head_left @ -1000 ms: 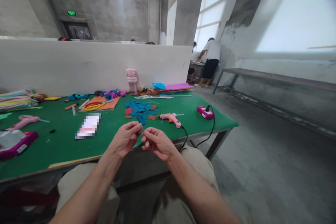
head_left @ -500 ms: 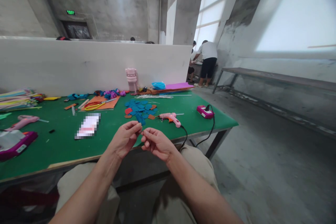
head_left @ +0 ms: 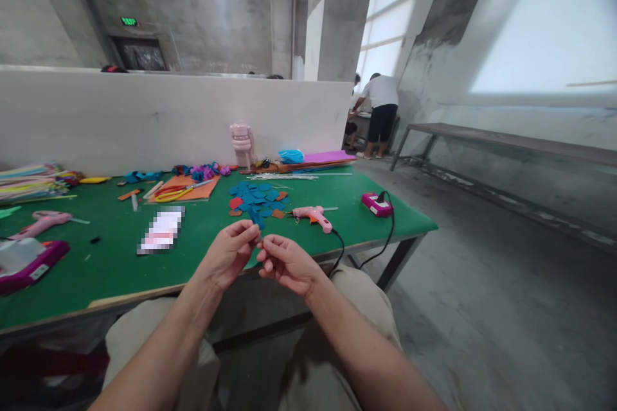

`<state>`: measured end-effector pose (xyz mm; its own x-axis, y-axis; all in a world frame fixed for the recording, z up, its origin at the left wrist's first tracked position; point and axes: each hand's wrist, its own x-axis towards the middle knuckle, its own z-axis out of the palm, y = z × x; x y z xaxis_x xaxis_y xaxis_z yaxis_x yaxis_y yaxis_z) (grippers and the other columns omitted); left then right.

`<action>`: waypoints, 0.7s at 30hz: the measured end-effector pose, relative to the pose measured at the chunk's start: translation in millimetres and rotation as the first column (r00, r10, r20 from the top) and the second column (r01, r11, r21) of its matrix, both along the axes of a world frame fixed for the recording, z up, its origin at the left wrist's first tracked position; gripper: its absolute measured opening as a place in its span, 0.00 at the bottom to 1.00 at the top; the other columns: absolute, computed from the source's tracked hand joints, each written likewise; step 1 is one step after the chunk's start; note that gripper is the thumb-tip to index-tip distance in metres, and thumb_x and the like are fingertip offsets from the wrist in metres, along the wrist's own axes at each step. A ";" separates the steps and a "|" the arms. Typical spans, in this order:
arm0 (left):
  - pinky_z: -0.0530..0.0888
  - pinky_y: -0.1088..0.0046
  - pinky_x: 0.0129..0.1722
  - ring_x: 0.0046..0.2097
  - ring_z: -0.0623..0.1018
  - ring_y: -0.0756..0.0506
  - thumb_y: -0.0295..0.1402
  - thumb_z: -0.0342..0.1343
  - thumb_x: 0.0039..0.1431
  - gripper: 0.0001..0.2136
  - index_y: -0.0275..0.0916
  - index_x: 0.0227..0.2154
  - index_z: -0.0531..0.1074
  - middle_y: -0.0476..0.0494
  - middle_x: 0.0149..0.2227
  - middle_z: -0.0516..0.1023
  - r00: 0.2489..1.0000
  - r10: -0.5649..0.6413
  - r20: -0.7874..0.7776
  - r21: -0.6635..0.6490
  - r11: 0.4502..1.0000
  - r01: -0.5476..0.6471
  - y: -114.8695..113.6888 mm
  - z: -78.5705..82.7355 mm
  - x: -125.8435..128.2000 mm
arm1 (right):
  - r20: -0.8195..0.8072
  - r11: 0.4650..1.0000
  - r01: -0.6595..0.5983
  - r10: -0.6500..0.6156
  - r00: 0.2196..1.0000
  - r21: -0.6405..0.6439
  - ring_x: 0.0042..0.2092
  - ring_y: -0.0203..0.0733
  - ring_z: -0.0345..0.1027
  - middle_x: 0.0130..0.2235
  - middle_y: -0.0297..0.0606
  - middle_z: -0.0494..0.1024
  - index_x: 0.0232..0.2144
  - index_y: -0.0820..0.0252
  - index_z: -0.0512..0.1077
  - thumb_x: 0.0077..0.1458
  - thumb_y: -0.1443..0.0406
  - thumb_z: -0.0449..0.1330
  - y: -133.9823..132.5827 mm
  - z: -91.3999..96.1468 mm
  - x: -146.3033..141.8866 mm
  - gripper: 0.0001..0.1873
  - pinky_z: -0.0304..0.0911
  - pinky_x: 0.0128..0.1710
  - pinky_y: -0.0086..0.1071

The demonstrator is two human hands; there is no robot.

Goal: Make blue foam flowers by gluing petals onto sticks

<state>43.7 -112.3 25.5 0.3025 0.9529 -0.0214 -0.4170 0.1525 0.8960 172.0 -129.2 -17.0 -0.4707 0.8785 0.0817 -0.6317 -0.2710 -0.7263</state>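
Observation:
Just past the table's front edge, my left hand [head_left: 232, 254] is closed in a pinch on a small blue felt-like piece [head_left: 256, 217], which sticks up above the fingertips. My right hand [head_left: 288, 264] is pinched too, its thumb and forefinger meeting the left fingertips at the piece's lower end. What lies between the right fingertips is too small to make out. Behind the hands lies a loose pile of blue cut pieces [head_left: 255, 194], with a red piece [head_left: 236, 203] and several orange-brown ones among them. A pink glue gun [head_left: 313, 215] rests right of the pile.
A magenta power box [head_left: 376, 204] with a black cable sits on the green table [head_left: 332, 189] at right. Left are a blurred-out rectangle [head_left: 162, 231], pliers [head_left: 174, 193] on an orange sheet, another pink glue gun [head_left: 44, 223] and a second magenta box [head_left: 41, 270]. A pink bottle [head_left: 241, 144] stands behind.
The blue piece has turned slightly and stands a little more upright between the fingertips. Both hands have otherwise hardly moved.

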 end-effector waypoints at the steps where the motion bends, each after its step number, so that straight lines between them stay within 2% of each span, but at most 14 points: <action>1: 0.66 0.79 0.23 0.23 0.68 0.54 0.29 0.62 0.39 0.10 0.34 0.21 0.65 0.53 0.19 0.66 1.000 -0.001 0.001 0.001 1.000 0.001 -0.2 0.2 0.0 | -0.001 1.000 -0.003 0.003 1.000 -0.003 0.19 0.23 0.62 0.24 0.29 0.73 0.29 0.64 0.68 0.47 0.62 0.60 -0.1 0.3 -0.1 0.10 0.67 0.26 0.24; 12: 0.65 0.80 0.21 0.21 0.67 0.54 0.30 0.62 0.41 0.10 0.35 0.21 0.64 0.53 0.18 0.66 1.000 -0.012 -0.003 0.010 1.000 0.012 -0.1 0.1 -0.2 | 0.036 1.000 -0.001 0.000 0.999 0.022 0.20 0.24 0.63 0.25 0.29 0.73 0.30 0.63 0.67 0.47 0.61 0.60 -1.3 1.1 -1.2 0.11 0.66 0.27 0.26; 14: 0.65 0.79 0.21 0.22 0.67 0.54 0.29 0.61 0.41 0.09 0.35 0.20 0.65 0.53 0.19 0.66 1.000 -0.010 -0.001 0.023 1.000 0.010 0.1 -0.7 0.4 | 0.111 0.992 0.088 -0.098 0.989 0.086 0.21 0.26 0.65 0.26 0.30 0.74 0.32 0.62 0.67 0.46 0.60 0.60 -2.0 4.3 -0.5 0.12 0.65 0.27 0.26; 17: 0.65 0.79 0.23 0.23 0.67 0.54 0.29 0.62 0.40 0.09 0.34 0.20 0.66 0.52 0.19 0.67 1.000 0.026 0.012 0.059 0.998 -0.027 2.4 -4.0 0.8 | 0.233 0.940 0.253 -0.305 0.923 0.228 0.21 0.29 0.66 0.24 0.31 0.74 0.31 0.62 0.67 0.45 0.59 0.60 -2.0 8.6 0.7 0.13 0.63 0.26 0.25; 21: 0.64 0.79 0.25 0.25 0.67 0.54 0.29 0.63 0.39 0.07 0.33 0.22 0.70 0.51 0.20 0.69 0.999 0.046 -0.023 0.069 0.997 -0.045 9.0 -8.6 -1.9 | 0.265 0.910 0.312 -0.383 0.885 0.275 0.21 0.30 0.66 0.22 0.31 0.74 0.28 0.62 0.67 0.45 0.58 0.60 -1.1 9.1 1.5 0.12 0.62 0.24 0.25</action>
<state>41.9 -103.3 16.9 0.2589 0.9652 0.0378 -0.4001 0.0715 0.9137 173.5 -130.3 -7.8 -0.1707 0.9665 0.1919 -0.3920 0.1121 -0.9131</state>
